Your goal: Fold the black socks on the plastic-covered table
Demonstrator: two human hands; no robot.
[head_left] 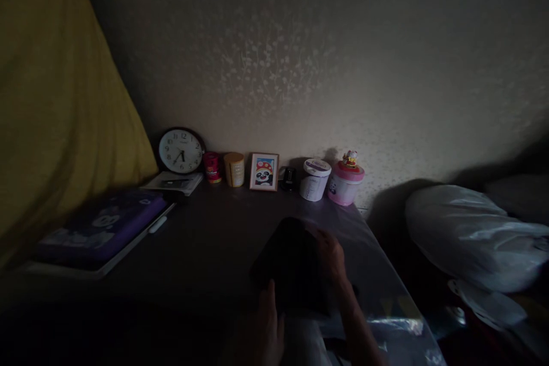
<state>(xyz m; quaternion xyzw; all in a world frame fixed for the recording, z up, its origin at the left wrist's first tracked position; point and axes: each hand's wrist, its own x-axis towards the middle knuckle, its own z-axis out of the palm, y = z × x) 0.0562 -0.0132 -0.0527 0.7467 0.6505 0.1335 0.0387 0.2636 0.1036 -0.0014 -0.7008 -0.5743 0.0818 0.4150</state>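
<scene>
A black item (291, 263), perhaps a cap or a pouch, is held over the front of the table; it is too dark to make out its kind. My right hand (331, 254) grips its upper right edge with bent fingers. At its lower left, my left hand (270, 323) holds the near side, thumb and finger showing and the rest lost in shadow. Beneath both hands lies the dark table (206, 246) with a shiny clear cover at its right side.
Along the wall stand a clock (180, 150), a red can (211, 167), a yellow cup (234, 170), a framed panda picture (264, 172), a white tub (314, 180) and a pink-lidded tub (345, 184). A purple case (103, 226) lies left; a plastic bag (472, 234) sits right.
</scene>
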